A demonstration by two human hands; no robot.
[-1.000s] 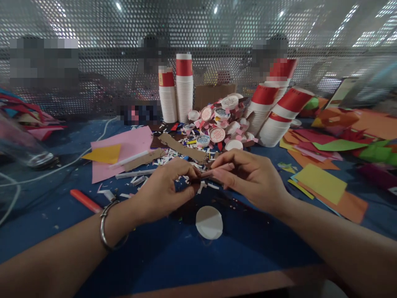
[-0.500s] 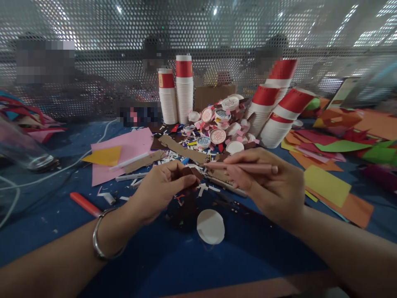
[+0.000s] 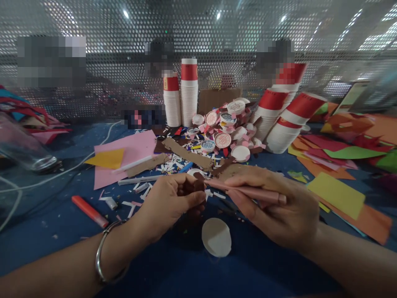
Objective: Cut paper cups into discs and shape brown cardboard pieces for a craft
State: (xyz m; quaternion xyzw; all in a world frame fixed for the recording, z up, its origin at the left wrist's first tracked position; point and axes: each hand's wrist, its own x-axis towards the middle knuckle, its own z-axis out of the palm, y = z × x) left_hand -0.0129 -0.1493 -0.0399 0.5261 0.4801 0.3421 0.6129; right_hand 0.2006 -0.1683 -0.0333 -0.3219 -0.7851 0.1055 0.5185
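Observation:
My left hand [image 3: 170, 200] is closed on a small piece of brown paper [image 3: 200, 186], mostly covered by the fingers. My right hand [image 3: 279, 207] grips a dusty-pink marker [image 3: 254, 192] like a pen, its tip pointing left at the brown paper. Whether the tip touches the paper I cannot tell. Just below the hands lies a round white paper disc [image 3: 216, 237] on the blue table [image 3: 173, 269]. White paper scraps and brown cardboard strips [image 3: 186, 153] lie beyond the fingers. A red marker [image 3: 89, 211] rests left of my left wrist.
Stacked red-and-white paper cups [image 3: 189, 95] stand at the back, with more leaning stacks [image 3: 279, 128] on the right. Between them is a heap of decorated paper discs [image 3: 222, 140]. Pink paper [image 3: 136, 145], a glass jar [image 3: 27, 145] and a white cable [image 3: 74, 167] lie left; coloured sheets [image 3: 338, 192] lie right.
The marker tip has come closer to the brown paper as my right hand moved slightly down. The view has shifted a little, moving the scene right and down.

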